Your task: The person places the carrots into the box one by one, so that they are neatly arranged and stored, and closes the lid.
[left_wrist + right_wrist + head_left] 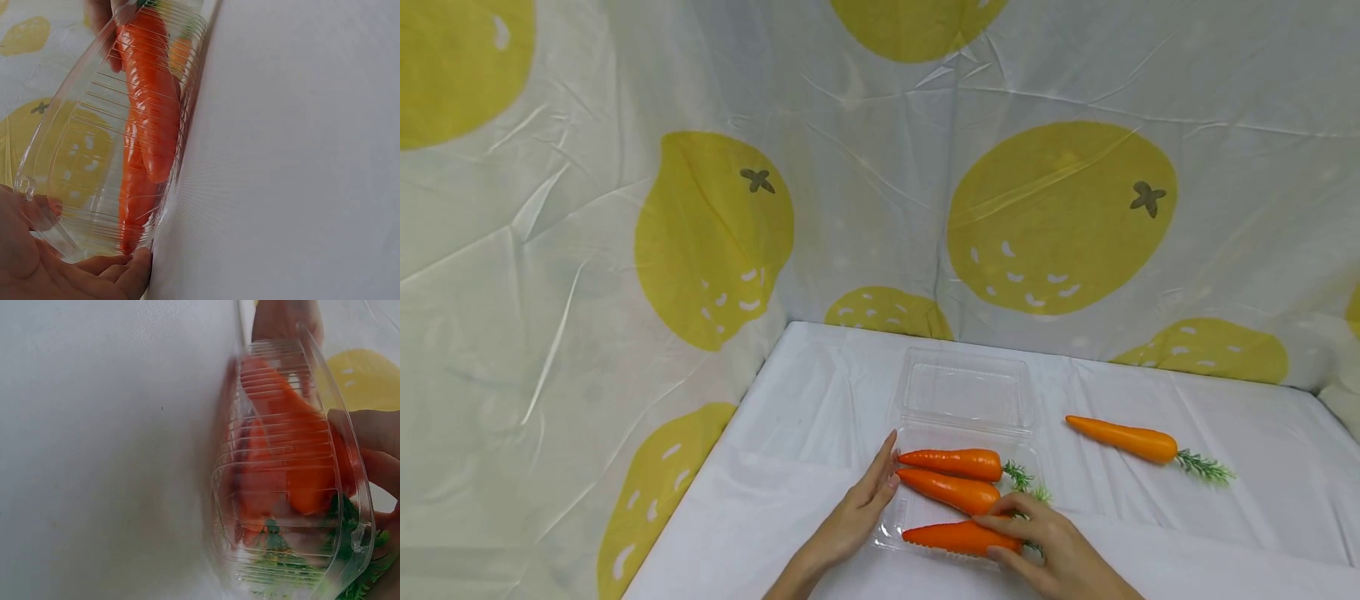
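Note:
A clear plastic clamshell box [891, 543] lies on the table with its lid [964, 387] folded back. Three orange carrots with green tops are in its base: a far carrot [951, 462], a middle carrot [951, 492] and a near carrot [958, 537]. My right hand [1047, 546] pinches the near carrot at its thick end, thumb on the near side and fingers across the far side. Against the box's left side rests my left hand [853, 517], its fingers extended along the wall. Through the ribbed plastic, the left wrist view shows the carrots [150, 112].
Right of the box, a lighter orange carrot [1127, 437] with a green top lies on the white tablecloth [1240, 521]. A hanging sheet with yellow lemons [1063, 217] closes off the back and left of the table.

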A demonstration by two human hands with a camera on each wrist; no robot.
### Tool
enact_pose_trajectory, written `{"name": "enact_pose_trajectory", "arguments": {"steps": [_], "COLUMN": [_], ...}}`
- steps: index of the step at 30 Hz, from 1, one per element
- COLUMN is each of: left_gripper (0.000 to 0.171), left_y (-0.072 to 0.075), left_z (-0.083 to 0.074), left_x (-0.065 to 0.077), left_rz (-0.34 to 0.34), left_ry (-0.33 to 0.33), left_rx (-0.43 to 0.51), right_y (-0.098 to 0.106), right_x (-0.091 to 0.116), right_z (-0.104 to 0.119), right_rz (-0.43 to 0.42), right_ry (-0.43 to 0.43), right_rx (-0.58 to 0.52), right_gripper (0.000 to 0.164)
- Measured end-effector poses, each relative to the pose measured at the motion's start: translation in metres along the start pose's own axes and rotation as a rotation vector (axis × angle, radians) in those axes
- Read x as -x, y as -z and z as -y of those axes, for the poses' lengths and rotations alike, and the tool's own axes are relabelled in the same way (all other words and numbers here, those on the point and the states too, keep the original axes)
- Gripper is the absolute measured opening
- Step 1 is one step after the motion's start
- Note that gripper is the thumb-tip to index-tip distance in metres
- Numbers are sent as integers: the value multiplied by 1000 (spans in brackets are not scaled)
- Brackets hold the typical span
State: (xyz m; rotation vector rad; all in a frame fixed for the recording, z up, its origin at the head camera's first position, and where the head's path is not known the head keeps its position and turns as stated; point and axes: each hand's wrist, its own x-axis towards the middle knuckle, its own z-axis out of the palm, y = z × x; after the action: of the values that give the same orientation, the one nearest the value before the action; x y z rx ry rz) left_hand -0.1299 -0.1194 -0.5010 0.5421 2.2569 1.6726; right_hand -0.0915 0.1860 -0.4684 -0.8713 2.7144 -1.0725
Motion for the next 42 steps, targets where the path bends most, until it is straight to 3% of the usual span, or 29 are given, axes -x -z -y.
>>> {"name": "enact_pose_trajectory", "arguments": {"steps": [7, 25, 42], "left_gripper": [64, 64, 64], "left_y": [0, 1, 1], "left_z": [1, -2, -3], "left_x": [1, 1, 0], "left_rz": [1, -3, 1], "left_ry": [3, 8, 7], "left_rx": [5, -3, -7], "right_y": [1, -3, -7], "right_x": [-3, -2, 0], "right_z": [-1, -2, -1], "right_rz": [70, -21, -53], "right_ry": [-33, 56, 41], "right_rx": [-34, -56, -54], "right_gripper": [33, 32, 29]}}
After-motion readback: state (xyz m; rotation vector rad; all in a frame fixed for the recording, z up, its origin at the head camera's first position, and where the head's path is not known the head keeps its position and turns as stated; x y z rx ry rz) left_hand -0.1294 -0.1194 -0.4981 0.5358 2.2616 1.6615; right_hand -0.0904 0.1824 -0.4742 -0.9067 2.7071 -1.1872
